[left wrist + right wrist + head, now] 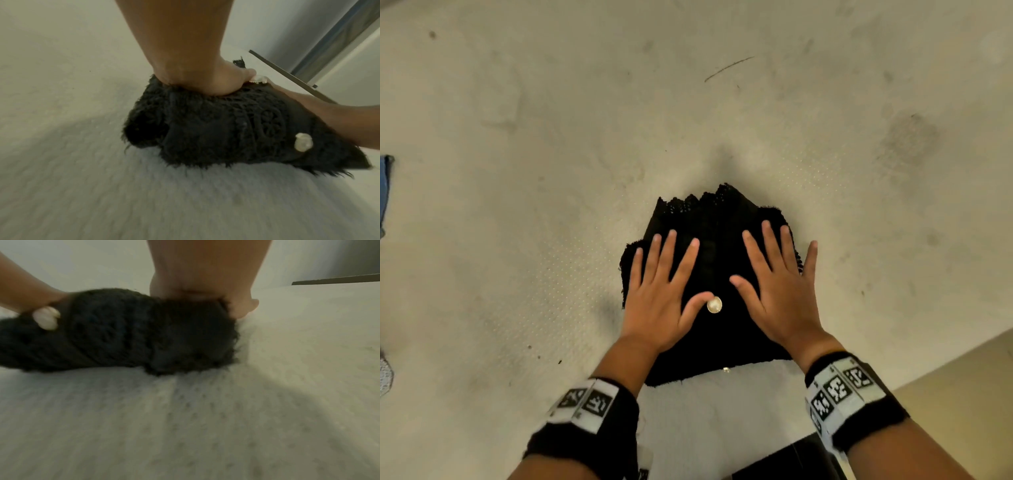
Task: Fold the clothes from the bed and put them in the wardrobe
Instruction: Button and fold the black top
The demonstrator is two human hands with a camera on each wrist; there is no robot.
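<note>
Overall scene: seen from above, two bare hands press flat on a small folded black garment lying on a bed.
Garment: a folded black fuzzy knitted garment (717,267) with an open, lacy stitch and frayed edges, lying on the bed near its closest edge.
Buttons: a round pearly white button (714,304) sits on top of the garment between the two thumbs; a second pearly button (303,142) shows on the side fold in the left wrist view.
Left hand: the left hand (661,291) lies palm down on the left half of the garment, fingers straight and spread, gripping nothing; its thumb tip is just beside the top button.
Right hand: the right hand (779,284) lies palm down on the right half, fingers straight and spread, gripping nothing; its little finger reaches past the garment's right edge over the bed.
Wristbands: a black wristband with black-and-white square markers (589,404) is on each wrist.
Bed: a pale off-white mattress surface with a dotted texture and faint grey smudges (551,137).
Left edge: a bit of blue fabric (385,185) shows at the far left, well apart from the garment.
</note>
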